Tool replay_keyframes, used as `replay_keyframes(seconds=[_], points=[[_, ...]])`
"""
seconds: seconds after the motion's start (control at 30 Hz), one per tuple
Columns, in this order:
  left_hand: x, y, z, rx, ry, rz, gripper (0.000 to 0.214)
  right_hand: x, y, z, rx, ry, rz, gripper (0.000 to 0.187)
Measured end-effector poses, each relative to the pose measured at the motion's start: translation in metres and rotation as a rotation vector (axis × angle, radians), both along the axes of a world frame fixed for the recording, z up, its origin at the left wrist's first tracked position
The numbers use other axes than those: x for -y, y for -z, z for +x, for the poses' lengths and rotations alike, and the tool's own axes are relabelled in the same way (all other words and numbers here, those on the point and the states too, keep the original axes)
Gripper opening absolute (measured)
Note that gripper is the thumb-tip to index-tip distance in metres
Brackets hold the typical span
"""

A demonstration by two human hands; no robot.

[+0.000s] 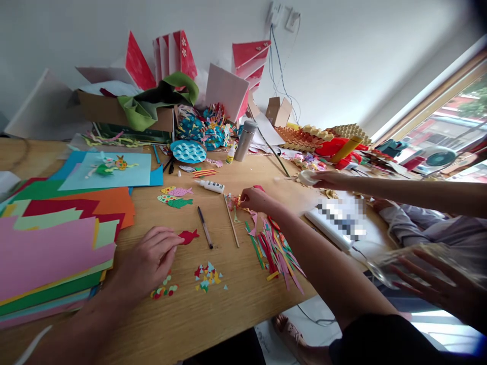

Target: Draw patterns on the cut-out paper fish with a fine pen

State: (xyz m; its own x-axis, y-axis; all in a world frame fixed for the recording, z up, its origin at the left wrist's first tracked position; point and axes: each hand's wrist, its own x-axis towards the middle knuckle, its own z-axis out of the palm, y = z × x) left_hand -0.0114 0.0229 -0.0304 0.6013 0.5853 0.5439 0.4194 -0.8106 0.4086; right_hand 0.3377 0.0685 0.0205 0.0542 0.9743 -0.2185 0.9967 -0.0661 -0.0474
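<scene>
Left of the left hand, a stack of colored card [45, 253] lies fanned across the wooden table [198, 319]. The left hand [146, 263] rests half-curled, its fingers [167, 242] close together, their tips at the edge of a red paper fish [189, 236]; whether they grip it or only touch it, I cannot tell. Just below that hand lie paper dots [163, 290], and to its right are a pen [204, 228] and a scatter of paper triangles [207, 278] (tiny, with nothing weighing them down). Further right, a thin wooden stick [231, 228] ends just below the right hand [255, 199], whose fingers [241, 195] are drawn into a near pinch over a paper scrap [234, 201]; I cannot tell if they have hold of it. A glue bottle [209, 186] lies on its side to that hand's left, and paper strips [274, 253] spread below it. Beyond, another person's hand [323, 180] holds a white dish [307, 177], and a further hand [437, 286] at far right is at clear plastic [391, 263]. A forearm dragged across the table could scatter the light strips and triangles, and the bottle, if knocked, might leak glue onto them.
</scene>
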Motion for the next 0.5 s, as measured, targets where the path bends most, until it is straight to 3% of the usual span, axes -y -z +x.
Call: replay_keyframes(seconds=[0.13,0.27,0.4,0.5], points=[[0.001,0.000,0.000,-0.005,0.025,0.000,0.027,0.011,-0.011,0.005,0.006,-0.023,-0.081,0.005],[0.001,-0.001,0.000,-0.011,0.049,0.013,0.026,0.023,-0.014,0.000,0.033,-0.049,-0.072,0.010],[0.000,-0.001,0.000,-0.013,0.041,0.023,0.024,0.034,-0.008,-0.024,0.029,-0.076,-0.019,0.027],[0.000,-0.001,0.000,-0.034,0.047,0.020,0.025,0.042,0.000,-0.047,0.011,-0.114,-0.054,0.026]])
